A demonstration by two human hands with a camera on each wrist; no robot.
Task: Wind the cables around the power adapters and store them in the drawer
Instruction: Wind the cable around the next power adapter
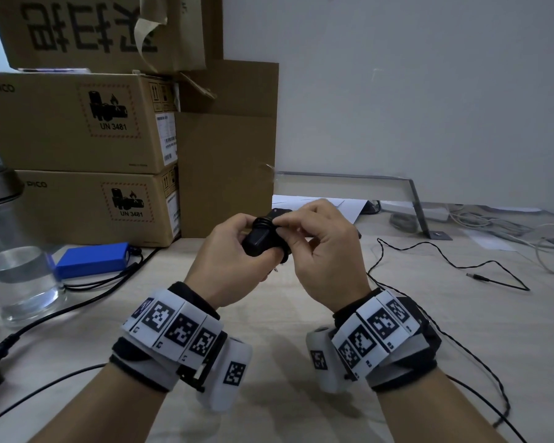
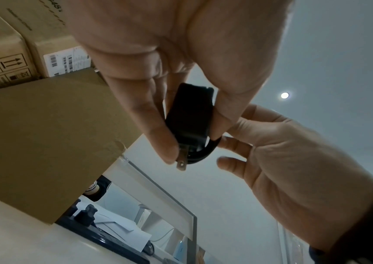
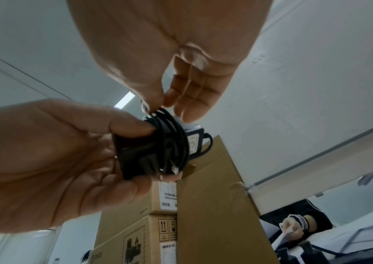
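At the far left a clear glass jar (image 1: 12, 276) with a metal lid is sitting on the pale wood worktop (image 1: 461, 330), with what looks like water in its lower part. Just right of it a blue power brick (image 1: 92, 259) is lying flat, its black leads trailing toward the front edge. Behind these, three cardboard boxes (image 1: 77, 123) are standing stacked, two of them marked PICO and UN 3481, and a plain flattened carton (image 1: 227, 155) is leaning beside them.

Above the worktop's middle, the left hand (image 1: 227, 263) is gripping a black power adapter (image 1: 261, 243), thumb on one side and fingers curled round the other; its plug prongs (image 2: 182, 163) are pointing away from the palm. The right hand (image 1: 327, 247) is pinching the thin black cable (image 3: 172, 135) against the adapter, where several turns are already lying wound. The rest of that cable (image 1: 445, 260) is trailing loose across the worktop to the right, ending in a barrel plug (image 1: 475, 277).

A metal bracket (image 1: 416, 203) is standing against the white wall, with pale cords (image 1: 525, 231) tangling at the far right.
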